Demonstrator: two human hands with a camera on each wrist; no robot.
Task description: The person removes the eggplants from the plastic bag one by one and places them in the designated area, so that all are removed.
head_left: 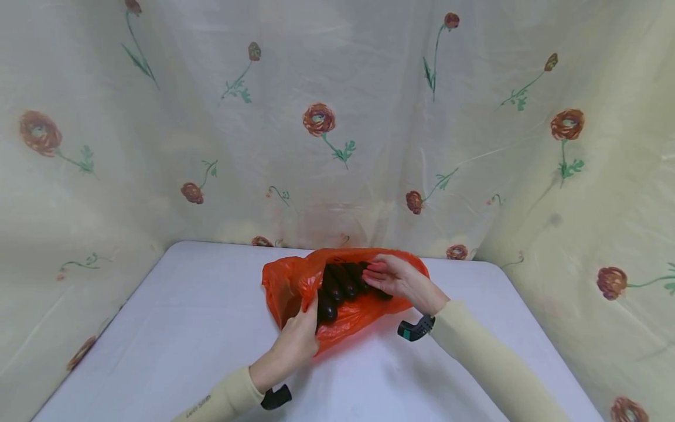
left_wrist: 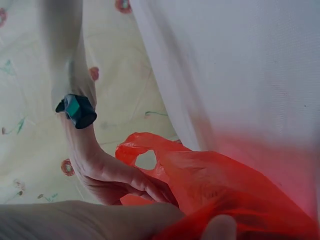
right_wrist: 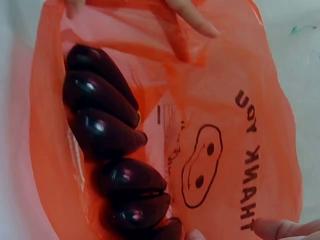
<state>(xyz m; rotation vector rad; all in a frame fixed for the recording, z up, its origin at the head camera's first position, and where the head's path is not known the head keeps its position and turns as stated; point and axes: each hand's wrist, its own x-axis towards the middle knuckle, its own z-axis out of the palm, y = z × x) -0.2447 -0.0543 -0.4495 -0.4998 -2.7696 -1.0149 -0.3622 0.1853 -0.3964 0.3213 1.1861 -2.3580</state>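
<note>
An orange-red plastic bag [head_left: 364, 319] lies on the table with its mouth turned toward me. Several dark purple eggplants [head_left: 332, 286] are inside, side by side in a row. My left hand [head_left: 299, 337] grips the bag's near left edge. Its fingers [right_wrist: 192, 17] also show at the top of the right wrist view. My right hand [head_left: 392, 276] reaches into the mouth from the right, loosely bent fingers over the right-hand eggplants; whether they touch is unclear. In the right wrist view, the eggplants [right_wrist: 107, 135] lie along the bag's left side, beside a printed face and lettering.
The white table [head_left: 174, 328] extends around the bag. Behind it and at both sides hangs a pale curtain [head_left: 364, 158] with printed flowers. A dark camera band [head_left: 416, 328] sits on the right wrist and another [head_left: 276, 397] on the left.
</note>
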